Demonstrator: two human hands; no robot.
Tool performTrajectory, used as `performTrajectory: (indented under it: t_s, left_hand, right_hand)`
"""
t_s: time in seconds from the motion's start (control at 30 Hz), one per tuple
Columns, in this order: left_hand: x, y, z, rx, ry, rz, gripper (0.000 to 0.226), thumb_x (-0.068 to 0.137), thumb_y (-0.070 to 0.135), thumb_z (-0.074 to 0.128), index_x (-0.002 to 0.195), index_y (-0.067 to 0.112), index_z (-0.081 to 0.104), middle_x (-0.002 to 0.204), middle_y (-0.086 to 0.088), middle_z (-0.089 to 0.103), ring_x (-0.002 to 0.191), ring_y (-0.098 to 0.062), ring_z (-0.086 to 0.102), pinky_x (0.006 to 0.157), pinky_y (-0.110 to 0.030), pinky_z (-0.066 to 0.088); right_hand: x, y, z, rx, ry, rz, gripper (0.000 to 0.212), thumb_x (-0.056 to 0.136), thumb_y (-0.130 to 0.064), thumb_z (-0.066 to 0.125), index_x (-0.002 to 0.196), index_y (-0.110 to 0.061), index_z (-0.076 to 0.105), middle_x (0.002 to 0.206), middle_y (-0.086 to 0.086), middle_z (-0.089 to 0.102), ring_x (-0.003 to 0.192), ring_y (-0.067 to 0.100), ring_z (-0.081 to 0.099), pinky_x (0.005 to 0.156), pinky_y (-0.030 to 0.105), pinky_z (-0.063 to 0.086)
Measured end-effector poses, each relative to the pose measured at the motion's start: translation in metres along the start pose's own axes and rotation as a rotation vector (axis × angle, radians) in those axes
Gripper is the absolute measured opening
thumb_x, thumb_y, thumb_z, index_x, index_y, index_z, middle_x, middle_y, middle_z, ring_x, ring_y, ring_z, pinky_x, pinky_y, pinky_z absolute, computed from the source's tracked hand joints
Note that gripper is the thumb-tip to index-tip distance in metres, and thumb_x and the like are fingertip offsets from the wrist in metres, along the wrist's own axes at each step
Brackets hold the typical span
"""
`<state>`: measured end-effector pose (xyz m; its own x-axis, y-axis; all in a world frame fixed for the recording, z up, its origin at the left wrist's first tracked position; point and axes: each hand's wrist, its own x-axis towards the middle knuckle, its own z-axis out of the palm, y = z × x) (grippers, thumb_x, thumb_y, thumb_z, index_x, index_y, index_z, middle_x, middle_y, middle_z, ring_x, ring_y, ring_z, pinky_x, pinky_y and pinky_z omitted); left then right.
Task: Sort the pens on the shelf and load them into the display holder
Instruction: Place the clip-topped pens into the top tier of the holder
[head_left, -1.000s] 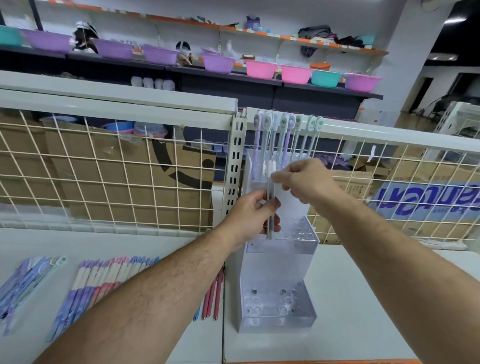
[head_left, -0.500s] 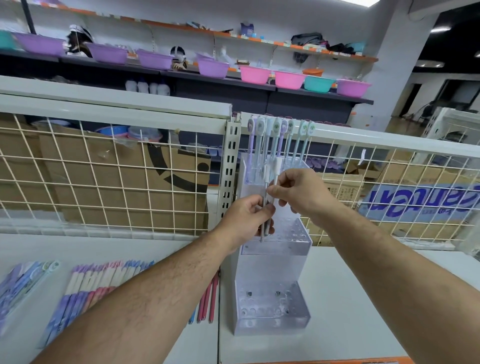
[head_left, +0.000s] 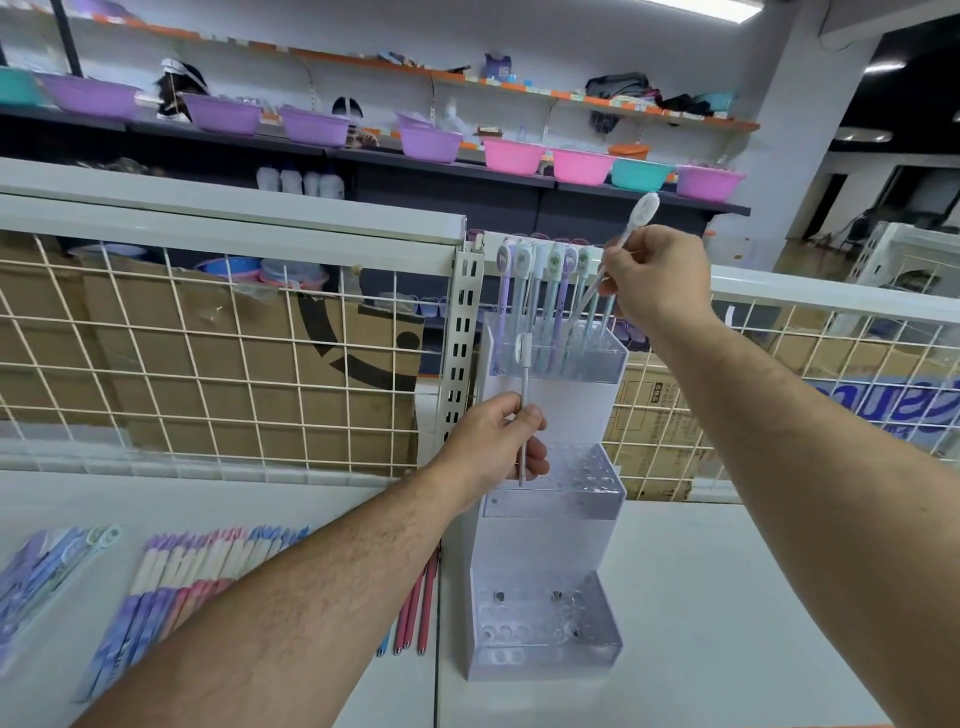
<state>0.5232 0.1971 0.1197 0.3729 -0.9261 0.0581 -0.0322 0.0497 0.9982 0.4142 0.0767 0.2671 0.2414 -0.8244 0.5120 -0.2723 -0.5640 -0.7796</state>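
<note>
A clear three-tier display holder (head_left: 545, 540) stands on the white shelf (head_left: 727, 597). Its top tier holds several pastel pens (head_left: 545, 291) standing upright. My left hand (head_left: 498, 447) pinches a white pen (head_left: 523, 384) upright in front of the middle tier. My right hand (head_left: 657, 275) grips another white pen (head_left: 626, 244), tilted, its tip pointing down toward the right end of the top tier. Rows of loose pens (head_left: 192, 577) lie flat on the shelf at the left, partly hidden by my left forearm.
A white wire mesh fence (head_left: 208, 364) with a slotted upright post (head_left: 462, 338) runs behind the holder. Packaged pens (head_left: 47, 566) lie at the far left. Three red pens (head_left: 415, 608) lie beside the holder's base. Cardboard boxes and shelves of coloured bowls stand beyond.
My right hand has pulled one white pen away from my left hand and raised it up and right toward the top tier. My left hand keeps the other pen.
</note>
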Motion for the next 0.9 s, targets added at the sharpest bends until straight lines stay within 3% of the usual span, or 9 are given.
performTrajectory:
  t_s: [0.1, 0.17, 0.33, 0.43, 0.5, 0.6, 0.7, 0.8, 0.9]
  left_hand:
    - [0.001, -0.001, 0.000, 0.004, -0.002, -0.001, 0.023, 0.104, 0.026, 0.050, 0.099, 0.008, 0.063, 0.076, -0.011, 0.068, 0.068, -0.022, 0.073, 0.068, -0.034, 0.061]
    - [0.002, -0.002, -0.001, 0.009, -0.002, -0.004, 0.023, 0.104, 0.026, 0.050, 0.098, 0.010, 0.064, 0.077, -0.011, 0.068, 0.068, -0.023, 0.073, 0.069, -0.035, 0.061]
    - [0.004, -0.004, -0.001, 0.009, -0.003, -0.007, 0.022, 0.103, 0.027, 0.051, 0.095, 0.014, 0.065, 0.076, -0.010, 0.069, 0.070, -0.025, 0.073, 0.070, -0.037, 0.062]
    - [0.005, -0.005, -0.002, 0.015, -0.003, -0.010, 0.021, 0.103, 0.029, 0.051, 0.094, 0.016, 0.066, 0.073, -0.007, 0.070, 0.072, -0.025, 0.074, 0.071, -0.038, 0.062]
    - [0.005, -0.006, -0.002, 0.008, 0.000, -0.009, 0.022, 0.103, 0.029, 0.051, 0.094, 0.016, 0.066, 0.073, -0.006, 0.070, 0.072, -0.026, 0.074, 0.072, -0.039, 0.062]
    - [0.005, -0.005, -0.001, 0.014, 0.006, -0.007, 0.022, 0.103, 0.030, 0.051, 0.093, 0.017, 0.066, 0.072, -0.006, 0.070, 0.072, -0.026, 0.074, 0.072, -0.039, 0.062]
    - [0.005, -0.004, -0.001, 0.021, 0.017, -0.008, 0.024, 0.102, 0.031, 0.052, 0.090, 0.014, 0.065, 0.074, -0.009, 0.070, 0.070, -0.026, 0.074, 0.070, -0.038, 0.062]
    - [0.005, -0.004, 0.000, 0.010, 0.023, -0.002, 0.026, 0.101, 0.030, 0.056, 0.084, 0.011, 0.061, 0.076, -0.012, 0.069, 0.067, -0.026, 0.073, 0.069, -0.039, 0.062]
    - [0.004, -0.005, 0.000, -0.016, 0.023, 0.009, 0.023, 0.098, 0.030, 0.060, 0.085, 0.011, 0.061, 0.073, -0.010, 0.068, 0.067, -0.026, 0.073, 0.068, -0.039, 0.062]
  right_hand:
    - [0.000, 0.004, 0.007, -0.063, -0.029, -0.024, 0.018, 0.100, -0.020, 0.062, 0.083, -0.024, 0.065, 0.084, 0.004, 0.072, 0.073, 0.017, 0.071, 0.055, 0.027, 0.056]
    - [0.000, 0.008, 0.012, -0.140, -0.064, -0.033, 0.017, 0.100, -0.020, 0.062, 0.083, -0.019, 0.067, 0.080, 0.004, 0.071, 0.075, 0.020, 0.071, 0.064, 0.036, 0.061]
    - [0.001, 0.015, 0.023, -0.315, -0.197, -0.004, 0.026, 0.101, -0.019, 0.058, 0.080, -0.009, 0.069, 0.083, 0.013, 0.072, 0.075, 0.027, 0.071, 0.070, 0.042, 0.063]
    - [0.003, 0.012, 0.026, -0.412, -0.183, -0.035, 0.029, 0.101, -0.018, 0.055, 0.079, -0.005, 0.069, 0.081, 0.015, 0.070, 0.072, 0.028, 0.067, 0.066, 0.039, 0.060]
    - [0.004, 0.011, 0.028, -0.507, -0.227, -0.063, 0.028, 0.100, -0.013, 0.052, 0.080, -0.001, 0.068, 0.080, 0.016, 0.068, 0.069, 0.029, 0.062, 0.057, 0.034, 0.051]
    - [0.001, 0.013, 0.032, -0.598, -0.271, -0.040, 0.026, 0.099, -0.015, 0.053, 0.078, -0.004, 0.063, 0.073, 0.011, 0.059, 0.065, 0.026, 0.055, 0.057, 0.028, 0.040]
    - [-0.006, 0.017, 0.032, -0.566, -0.181, 0.015, 0.039, 0.096, -0.028, 0.062, 0.063, -0.009, 0.056, 0.055, 0.003, 0.049, 0.046, 0.019, 0.045, 0.048, 0.023, 0.035]
    - [-0.026, 0.021, 0.026, -0.472, -0.121, -0.034, 0.040, 0.094, -0.034, 0.065, 0.061, -0.013, 0.057, 0.051, -0.003, 0.053, 0.044, 0.012, 0.047, 0.047, 0.022, 0.034]
    - [-0.054, 0.028, 0.022, -0.187, -0.397, 0.099, 0.030, 0.089, -0.037, 0.074, 0.075, -0.010, 0.067, 0.063, -0.003, 0.062, 0.052, 0.007, 0.053, 0.049, 0.022, 0.041]
